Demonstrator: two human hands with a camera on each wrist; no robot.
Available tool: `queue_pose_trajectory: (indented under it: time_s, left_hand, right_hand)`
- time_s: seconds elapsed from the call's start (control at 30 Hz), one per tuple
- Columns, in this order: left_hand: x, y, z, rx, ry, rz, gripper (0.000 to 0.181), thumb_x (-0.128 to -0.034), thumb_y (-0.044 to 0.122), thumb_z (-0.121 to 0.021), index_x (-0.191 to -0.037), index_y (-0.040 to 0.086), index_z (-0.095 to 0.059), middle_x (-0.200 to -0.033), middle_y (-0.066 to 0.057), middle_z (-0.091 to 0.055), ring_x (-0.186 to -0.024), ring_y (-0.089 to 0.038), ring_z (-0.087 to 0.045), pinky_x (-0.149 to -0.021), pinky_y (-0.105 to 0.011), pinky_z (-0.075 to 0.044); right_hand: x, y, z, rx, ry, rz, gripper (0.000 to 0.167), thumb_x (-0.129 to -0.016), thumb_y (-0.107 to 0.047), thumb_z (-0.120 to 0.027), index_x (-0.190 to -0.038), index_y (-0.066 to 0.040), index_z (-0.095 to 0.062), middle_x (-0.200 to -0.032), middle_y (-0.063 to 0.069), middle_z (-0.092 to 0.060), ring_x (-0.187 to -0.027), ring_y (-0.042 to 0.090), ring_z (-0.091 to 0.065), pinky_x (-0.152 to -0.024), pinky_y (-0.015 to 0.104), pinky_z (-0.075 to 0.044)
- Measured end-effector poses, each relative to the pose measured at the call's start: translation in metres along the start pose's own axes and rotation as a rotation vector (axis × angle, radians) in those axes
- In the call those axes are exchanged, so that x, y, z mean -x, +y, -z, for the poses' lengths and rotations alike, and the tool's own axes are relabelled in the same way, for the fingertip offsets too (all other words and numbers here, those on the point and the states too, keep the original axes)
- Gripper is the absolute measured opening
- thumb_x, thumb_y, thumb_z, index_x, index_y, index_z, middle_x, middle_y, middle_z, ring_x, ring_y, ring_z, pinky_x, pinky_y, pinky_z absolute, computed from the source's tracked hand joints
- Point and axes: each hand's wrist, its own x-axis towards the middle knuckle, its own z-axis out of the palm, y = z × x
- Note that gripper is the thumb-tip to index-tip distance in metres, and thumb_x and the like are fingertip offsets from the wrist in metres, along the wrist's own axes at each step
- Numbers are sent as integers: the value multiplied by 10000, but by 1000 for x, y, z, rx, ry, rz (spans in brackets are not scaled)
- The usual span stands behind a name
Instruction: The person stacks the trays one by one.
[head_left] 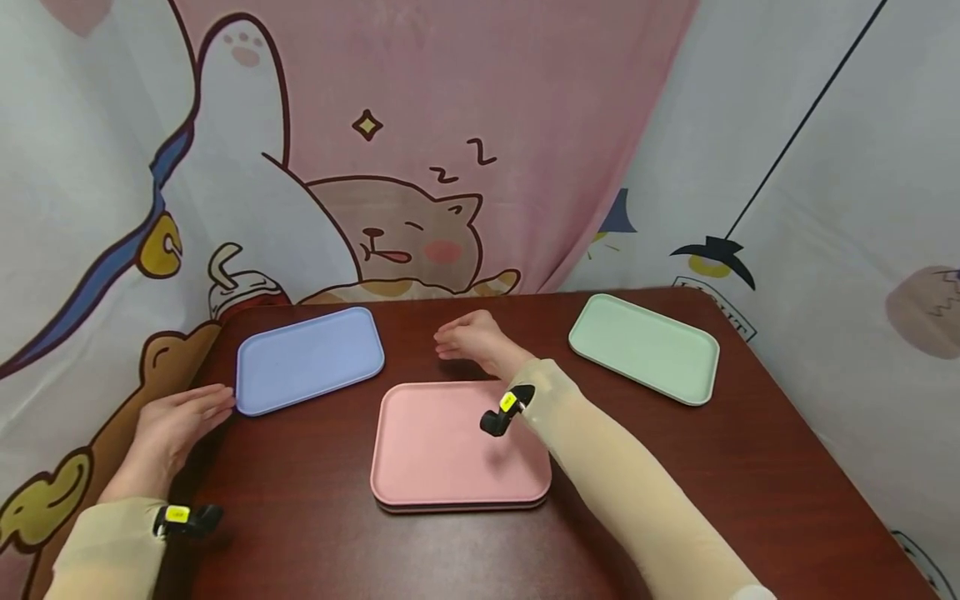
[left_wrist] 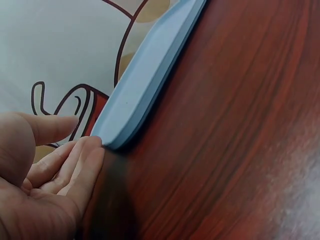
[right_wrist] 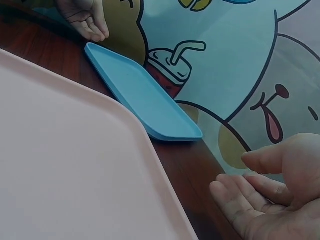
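Note:
A blue tray (head_left: 310, 360) lies at the back left of the table, turned at a slight angle. My left hand (head_left: 180, 421) is at its left end, fingers extended, the fingertips at or just touching the tray's near corner. In the left wrist view those fingers (left_wrist: 82, 167) are side by side beside the tray (left_wrist: 145, 85). My right hand (head_left: 474, 340) hovers behind the pink tray (head_left: 450, 442), right of the blue tray and apart from it. Its fingers are loosely extended and hold nothing. The right forearm crosses over the pink tray's right side.
The pink tray rests on at least one darker-edged layer at the front centre. A green tray (head_left: 645, 348) lies at the back right of the brown table (head_left: 300, 517). A cartoon-printed curtain (head_left: 450, 100) hangs right behind the table and along its sides.

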Motion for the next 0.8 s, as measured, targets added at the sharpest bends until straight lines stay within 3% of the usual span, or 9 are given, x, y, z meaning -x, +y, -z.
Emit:
queue_pose_trajectory:
  time_s: [0.27, 0.5, 0.8]
  left_hand:
    - [-10, -4, 4, -49, -9, -17, 695, -1033, 111, -708, -1529, -193, -328, -939, 148, -713, -864, 1, -718, -799, -250, -628]
    - [-16, -3, 2, -52, -40, 1, 634, -1047, 50, -662, -1521, -207, -329, -963, 84, -725, -876, -21, -719, -807, -267, -632]
    - [-22, 0, 4, -92, -56, 41, 655, -1064, 64, -633, -1557, -192, -286, -988, 99, -703, -890, -13, -710, -837, -287, -630]
  right_hand:
    - [-13, 2, -17, 19, -18, 7, 337, -990, 42, -675, -1280, 204, -619, -1301, 380, -631, -1116, 461, -701, -891, 433, -630]
    - [-23, 11, -29, 41, -3, -18, 254, -965, 45, -710, -1192, 158, -685, -1260, 343, -672, -905, 294, -762, -862, 408, -641]
    - [-34, 15, -43, 55, -5, -72, 214, -967, 29, -721, -1154, 132, -713, -1202, 280, -719, -982, 330, -763, -878, 404, -636]
